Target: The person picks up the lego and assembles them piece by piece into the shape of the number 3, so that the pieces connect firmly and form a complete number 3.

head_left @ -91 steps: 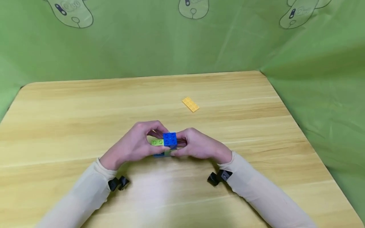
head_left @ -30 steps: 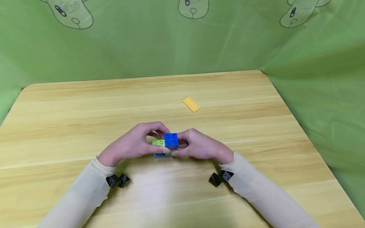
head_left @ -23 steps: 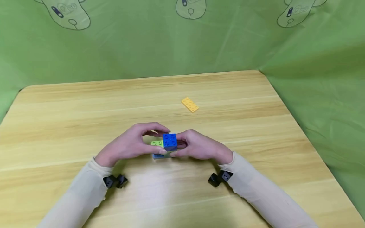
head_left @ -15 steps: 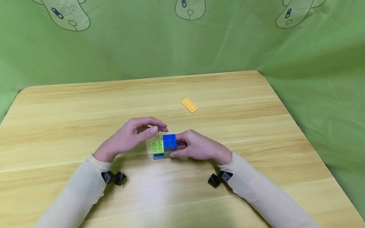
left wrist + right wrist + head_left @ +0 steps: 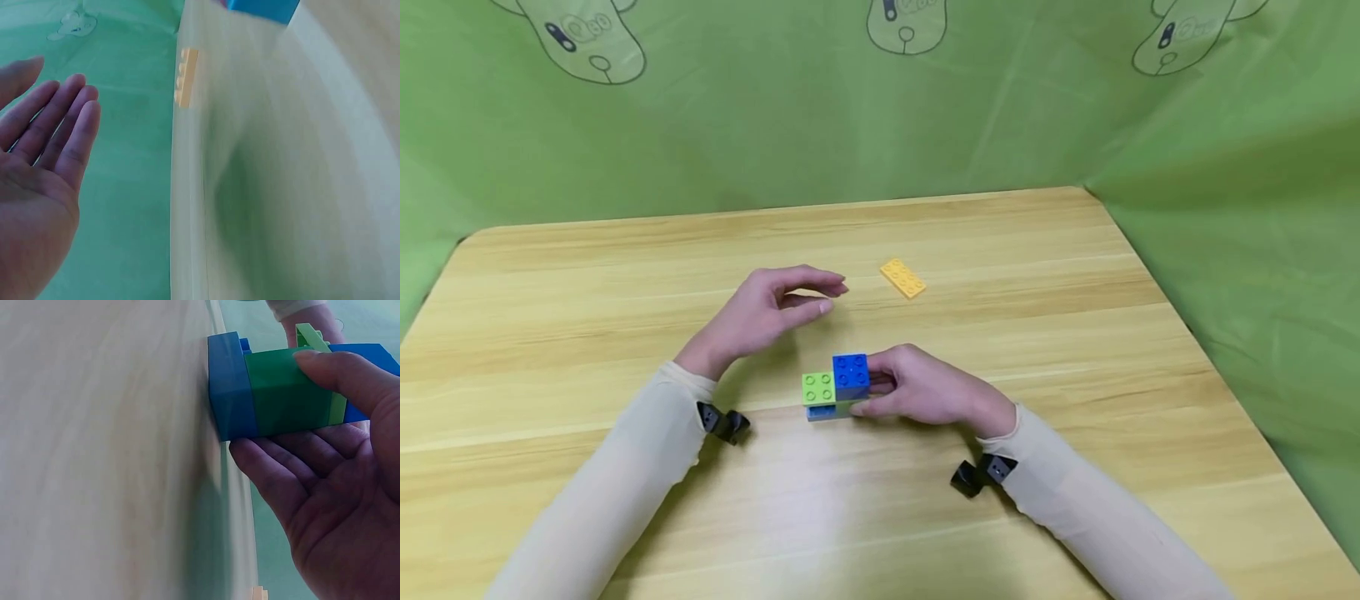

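Note:
My right hand [image 5: 936, 387] grips a small stack of toy building bricks from its right side. In the right wrist view, the thumb lies on the green brick [image 5: 287, 394] and the fingers pass beneath it. That brick sits on a blue base brick [image 5: 231, 387]. Above it, a lime plate [image 5: 817, 388] juts out to the left, with a square blue brick [image 5: 852, 372] on its right half. My left hand [image 5: 758, 312] holds nothing, its fingers extended over the table behind the stack. A yellow eight-stud plate [image 5: 903, 278] lies right of its fingertips.
The wooden table [image 5: 625, 275] has a far edge that meets a green cloth backdrop [image 5: 760, 125] with printed animal faces. Black wrist cameras [image 5: 722, 423] are strapped over the pale sleeves [image 5: 625, 467].
My left hand has let go of the stack, then lifted away and moved toward the far side of the table. The right hand keeps its grip in the same place.

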Available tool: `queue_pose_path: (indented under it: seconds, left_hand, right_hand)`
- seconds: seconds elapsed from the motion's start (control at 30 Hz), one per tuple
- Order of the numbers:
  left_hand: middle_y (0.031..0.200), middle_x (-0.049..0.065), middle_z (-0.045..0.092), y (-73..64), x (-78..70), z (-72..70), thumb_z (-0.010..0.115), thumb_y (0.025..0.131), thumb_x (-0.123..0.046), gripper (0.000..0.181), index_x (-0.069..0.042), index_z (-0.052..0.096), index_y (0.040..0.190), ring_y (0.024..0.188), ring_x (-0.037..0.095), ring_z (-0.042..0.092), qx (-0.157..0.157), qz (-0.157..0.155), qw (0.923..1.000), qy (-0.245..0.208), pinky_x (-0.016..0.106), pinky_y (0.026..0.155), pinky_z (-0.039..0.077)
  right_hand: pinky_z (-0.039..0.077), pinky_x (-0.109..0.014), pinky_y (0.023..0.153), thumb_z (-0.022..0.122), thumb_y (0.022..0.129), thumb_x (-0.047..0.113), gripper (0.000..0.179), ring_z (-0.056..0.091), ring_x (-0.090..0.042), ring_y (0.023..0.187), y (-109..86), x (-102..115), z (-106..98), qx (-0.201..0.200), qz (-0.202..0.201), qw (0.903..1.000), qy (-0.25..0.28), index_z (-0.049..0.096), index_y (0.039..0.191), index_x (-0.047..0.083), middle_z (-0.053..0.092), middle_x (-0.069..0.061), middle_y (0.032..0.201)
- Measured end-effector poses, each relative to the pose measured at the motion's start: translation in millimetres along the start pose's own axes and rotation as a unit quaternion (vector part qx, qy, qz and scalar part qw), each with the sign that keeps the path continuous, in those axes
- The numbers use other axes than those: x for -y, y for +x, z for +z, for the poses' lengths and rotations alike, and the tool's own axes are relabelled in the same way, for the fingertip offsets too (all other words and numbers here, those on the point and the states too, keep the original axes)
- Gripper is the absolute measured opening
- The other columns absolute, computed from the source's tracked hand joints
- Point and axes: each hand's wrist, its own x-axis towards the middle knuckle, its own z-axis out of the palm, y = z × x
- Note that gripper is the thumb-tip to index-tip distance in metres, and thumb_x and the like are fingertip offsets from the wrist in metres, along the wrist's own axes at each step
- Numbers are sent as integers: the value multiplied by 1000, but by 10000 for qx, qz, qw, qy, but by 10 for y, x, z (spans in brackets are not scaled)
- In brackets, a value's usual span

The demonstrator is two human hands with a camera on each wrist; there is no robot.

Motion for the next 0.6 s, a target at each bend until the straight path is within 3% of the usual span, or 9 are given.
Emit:
queue_pose_path:
  seconds: [0.17, 0.47, 0.6]
  left_hand:
    - [123, 8, 64, 86, -14, -11, 67, 95, -13, 36, 0, 61, 128, 116, 25, 58, -140, -235, 9996, 110, 30, 94, 50]
    - [122, 7, 64, 253, -39, 18, 68, 94, -10, 35, 0, 61, 127, 115, 22, 58, -119, -174, 9997, 153, 30, 94, 50]
    - [122, 8, 63, 320, -28, 19, 66, 95, -8, 33, -1, 61, 127, 116, 22, 58, -134, -291, 9993, 184, 30, 95, 50]
  right_hand:
    - [53, -24, 87, 77, 87, 16, 31, 67, -11, 97, -6, -3, -13, 19, 31, 10000, -26, 69, 112, 1, 71, -1, 105]
    - [53, -25, 88, 78, 86, 13, 32, 67, -12, 99, -4, 5, -10, 51, 67, 9999, 102, 68, 114, 0, 71, -1, 106]
    - [53, -25, 87, 78, 86, 13, 31, 67, -12, 99, 9, 6, -3, 51, 74, 9999, 145, 68, 114, 0, 71, -2, 106]
